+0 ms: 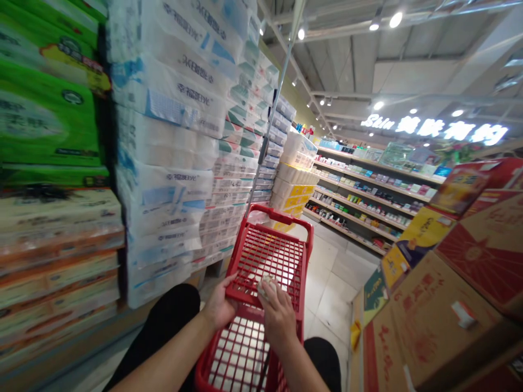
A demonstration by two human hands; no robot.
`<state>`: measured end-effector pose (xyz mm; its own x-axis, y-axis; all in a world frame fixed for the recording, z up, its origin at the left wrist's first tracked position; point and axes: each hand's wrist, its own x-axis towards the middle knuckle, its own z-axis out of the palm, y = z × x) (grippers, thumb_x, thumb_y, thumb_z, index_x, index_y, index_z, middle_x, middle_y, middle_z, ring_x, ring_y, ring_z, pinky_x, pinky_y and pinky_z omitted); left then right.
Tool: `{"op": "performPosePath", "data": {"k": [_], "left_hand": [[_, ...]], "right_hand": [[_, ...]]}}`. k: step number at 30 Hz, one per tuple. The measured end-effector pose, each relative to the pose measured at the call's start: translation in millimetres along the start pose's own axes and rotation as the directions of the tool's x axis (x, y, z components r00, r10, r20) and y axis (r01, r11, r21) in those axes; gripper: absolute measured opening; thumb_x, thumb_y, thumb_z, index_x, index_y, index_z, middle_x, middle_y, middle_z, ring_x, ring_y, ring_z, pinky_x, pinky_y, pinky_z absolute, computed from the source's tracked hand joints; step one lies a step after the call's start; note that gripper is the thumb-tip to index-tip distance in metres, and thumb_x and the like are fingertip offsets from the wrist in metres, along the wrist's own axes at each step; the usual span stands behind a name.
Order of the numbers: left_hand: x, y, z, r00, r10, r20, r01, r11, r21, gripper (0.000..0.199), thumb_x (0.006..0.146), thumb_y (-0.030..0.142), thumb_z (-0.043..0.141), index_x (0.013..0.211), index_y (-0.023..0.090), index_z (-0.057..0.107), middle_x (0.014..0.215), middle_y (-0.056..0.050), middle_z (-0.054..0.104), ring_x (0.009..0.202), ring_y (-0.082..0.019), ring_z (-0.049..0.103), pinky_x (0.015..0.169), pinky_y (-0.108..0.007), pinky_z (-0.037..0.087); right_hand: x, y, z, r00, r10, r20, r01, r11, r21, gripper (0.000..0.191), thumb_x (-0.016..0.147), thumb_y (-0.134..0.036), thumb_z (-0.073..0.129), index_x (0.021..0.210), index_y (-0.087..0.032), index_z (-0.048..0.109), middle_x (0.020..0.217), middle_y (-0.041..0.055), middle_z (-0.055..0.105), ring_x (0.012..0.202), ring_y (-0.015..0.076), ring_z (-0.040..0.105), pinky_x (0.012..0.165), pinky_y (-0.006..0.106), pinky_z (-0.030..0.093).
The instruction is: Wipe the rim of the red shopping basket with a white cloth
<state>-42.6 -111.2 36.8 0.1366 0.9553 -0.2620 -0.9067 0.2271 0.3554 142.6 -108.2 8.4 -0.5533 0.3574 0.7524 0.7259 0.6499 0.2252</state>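
A red wire shopping cart stands in front of me, with a folded-up mesh panel across its middle. My left hand curls around the left edge of that panel. My right hand rests on the mesh and pinches a small crumpled white item, whose exact kind I cannot tell. The cart's lower basket shows bare mesh below my hands, and a thin metal pole rises from its far end.
Tall stacks of packaged toilet paper and green packs line the left side. Printed cardboard cartons crowd the right. The tiled aisle floor leads to product shelves under a lit sign.
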Motion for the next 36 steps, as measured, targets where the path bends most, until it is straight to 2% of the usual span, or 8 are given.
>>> {"op": "performPosePath", "data": {"k": [9, 20, 25, 30, 36], "left_hand": [[-1, 1, -5.9, 1.000, 0.014, -0.019, -0.015, 1.000, -0.016, 0.026, 0.083, 0.015, 0.052, 0.106, 0.008, 0.059, 0.088, -0.012, 0.073, 0.088, -0.028, 0.069, 0.081, -0.045, 0.055], [-4, 2, -9.4, 0.998, 0.047, -0.043, -0.047, 0.999, -0.002, 0.017, 0.082, 0.014, 0.053, 0.097, 0.010, 0.060, 0.077, -0.008, 0.072, 0.079, -0.025, 0.070, 0.076, -0.040, 0.057], [-6, 2, -8.7, 0.998, 0.051, -0.043, -0.051, 0.999, 0.003, 0.018, 0.083, 0.014, 0.052, 0.098, 0.010, 0.060, 0.078, -0.008, 0.072, 0.079, -0.025, 0.071, 0.076, -0.040, 0.057], [-4, 2, -11.0, 0.997, 0.057, -0.046, -0.057, 0.998, 0.004, 0.021, 0.081, 0.013, 0.054, 0.101, 0.009, 0.059, 0.081, -0.010, 0.073, 0.082, -0.026, 0.070, 0.078, -0.042, 0.057], [-5, 2, -9.0, 0.997, 0.048, -0.067, -0.048, 0.999, 0.013, 0.027, 0.082, 0.014, 0.053, 0.108, 0.008, 0.058, 0.087, -0.011, 0.073, 0.081, -0.026, 0.070, 0.078, -0.040, 0.057]], "right_hand": [[-1, 2, 2, 0.999, -0.050, -0.006, 0.050, 0.998, 0.039, 0.050, 0.089, -0.008, 0.041, 0.137, -0.024, 0.047, 0.136, 0.0019, 0.052, 0.134, 0.0263, 0.036, 0.098, 0.040, 0.041], [1, 1, 5, 0.996, -0.086, -0.036, 0.088, 0.994, 0.058, 0.045, 0.091, -0.010, 0.039, 0.132, -0.024, 0.052, 0.136, 0.0010, 0.051, 0.135, 0.0264, 0.034, 0.097, 0.040, 0.042], [2, 0, 4, 0.994, -0.090, -0.060, 0.094, 0.994, 0.055, 0.044, 0.091, -0.011, 0.039, 0.130, -0.023, 0.054, 0.133, 0.0028, 0.054, 0.134, 0.0257, 0.036, 0.096, 0.040, 0.042], [3, -2, 2, 0.996, -0.081, -0.035, 0.083, 0.995, 0.062, 0.045, 0.090, -0.008, 0.040, 0.131, -0.023, 0.053, 0.133, 0.0036, 0.054, 0.135, 0.0260, 0.035, 0.095, 0.040, 0.044], [1, -1, 2, 0.996, -0.082, -0.026, 0.083, 0.995, 0.064, 0.048, 0.089, -0.007, 0.039, 0.132, -0.023, 0.052, 0.133, 0.0038, 0.054, 0.135, 0.0255, 0.035, 0.096, 0.041, 0.044]]}}
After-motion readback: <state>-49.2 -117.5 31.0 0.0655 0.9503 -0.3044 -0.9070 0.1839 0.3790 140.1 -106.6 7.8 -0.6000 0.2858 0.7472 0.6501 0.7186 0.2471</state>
